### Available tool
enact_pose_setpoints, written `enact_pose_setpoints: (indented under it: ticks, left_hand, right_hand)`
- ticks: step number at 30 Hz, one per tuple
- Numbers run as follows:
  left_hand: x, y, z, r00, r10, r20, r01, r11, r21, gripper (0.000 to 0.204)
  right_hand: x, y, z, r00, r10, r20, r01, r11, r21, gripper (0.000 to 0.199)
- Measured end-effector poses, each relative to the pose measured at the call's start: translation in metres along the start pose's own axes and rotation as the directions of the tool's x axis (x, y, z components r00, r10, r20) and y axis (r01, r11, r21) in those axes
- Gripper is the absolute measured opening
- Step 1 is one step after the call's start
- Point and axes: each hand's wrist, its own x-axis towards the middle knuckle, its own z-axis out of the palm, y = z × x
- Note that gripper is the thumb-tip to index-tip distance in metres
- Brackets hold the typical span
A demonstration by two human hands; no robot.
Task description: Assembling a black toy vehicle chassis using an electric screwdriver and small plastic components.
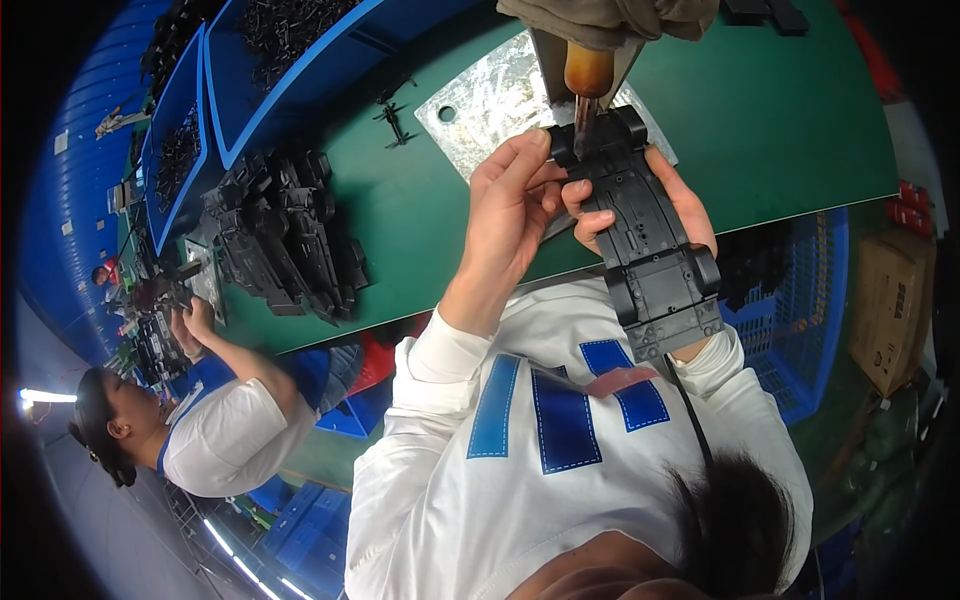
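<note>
**Steady Hold, Close Quarters**

Black chassis [640, 215] held across the edge of the counter [780, 120] — right hand [688, 205] clamped around it, left hand [508, 205] pinching its far corner beside an amber-collared driver [587, 72]. Tilting could skid the tip fingerward.

The black chassis [636, 205] is of moulded plastic, matt to satin, with a ribbed and recessed face. The amber handle [588, 70] above it is smooth and glossy; its shaft [586, 115] appears to be metal. The plate [480, 105] is bare metal, bright, with a mottled, scuffed finish. The wrap [620, 14] is matt, creased cloth. The tabletop [790, 140] is smooth, with a low sheen. The bin [222, 105] is smooth blue plastic. The carton [885, 310] is matt cardboard. The shirt [425, 500] is soft white cloth.
</note>
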Motion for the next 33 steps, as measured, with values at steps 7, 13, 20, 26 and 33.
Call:
enact_pose_setpoints:
  ticks: [7,13,20,26,33]
  left_hand:
    - [-0.001,0.0,-0.003,0.999,-0.028,-0.037,0.03,0.998,0.05,0.025]
    - [-0.013,0.005,-0.009,0.998,0.004,-0.067,0.001,0.997,0.082,0.031]
    - [-0.022,0.01,-0.01,0.995,0.052,-0.086,-0.042,0.992,0.116,0.032]
    - [-0.021,0.008,-0.018,0.997,0.048,-0.06,-0.039,0.989,0.139,0.03]
    - [-0.019,0.007,-0.021,0.998,0.056,0.004,-0.056,0.993,0.101,0.029]
  right_hand:
    - [-0.001,-0.003,-0.008,0.999,0.039,-0.01,-0.038,0.999,0.017,0.051]
    - [-0.002,0.005,-0.013,0.997,0.08,-0.008,-0.08,0.996,0.034,0.055]
    - [-0.007,0.019,-0.002,0.996,0.075,-0.041,-0.08,0.988,-0.135,0.06]
    - [-0.013,0.019,0.008,0.978,-0.072,-0.195,-0.024,0.893,-0.45,0.054]
    - [-0.016,0.021,0.016,0.954,-0.116,-0.275,-0.045,0.855,-0.517,0.048]
